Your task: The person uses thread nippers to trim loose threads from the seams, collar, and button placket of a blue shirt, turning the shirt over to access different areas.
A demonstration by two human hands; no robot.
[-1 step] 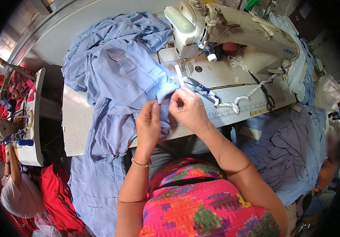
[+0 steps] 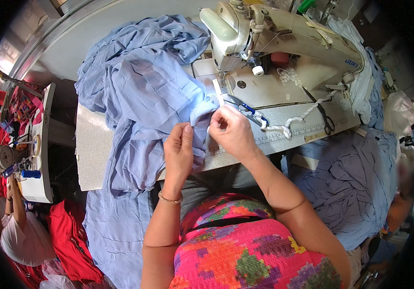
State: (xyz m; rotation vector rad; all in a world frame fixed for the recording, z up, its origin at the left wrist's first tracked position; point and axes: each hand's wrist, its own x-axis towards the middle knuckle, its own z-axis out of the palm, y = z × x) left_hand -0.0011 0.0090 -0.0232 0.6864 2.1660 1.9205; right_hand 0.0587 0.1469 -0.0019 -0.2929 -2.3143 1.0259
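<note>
A light blue garment [image 2: 151,89] lies bunched over the left of the sewing table, its folds reaching down to the front edge. My left hand [image 2: 179,148] pinches a fold of it between thumb and fingers. Just to the right, my right hand [image 2: 233,132] is closed in a pinch beside the garment's edge; what its fingertips hold is too small to make out. Beyond the hands stands a cream sewing machine [image 2: 284,38], its needle area above a narrow white strip [image 2: 218,91]. Blue-and-black thread snips [image 2: 248,110] lie beside my right hand.
Black-handled scissors [image 2: 327,120] and a twisted white cord [image 2: 308,111] lie on the table's right side. Dark blue cloth [image 2: 346,178] is heaped at the lower right. At the left, a person in a white top [image 2: 24,241] works near red fabric [image 2: 70,241].
My right hand has shifted slightly to the right, widening the gap from my left hand. The left hand has barely moved.
</note>
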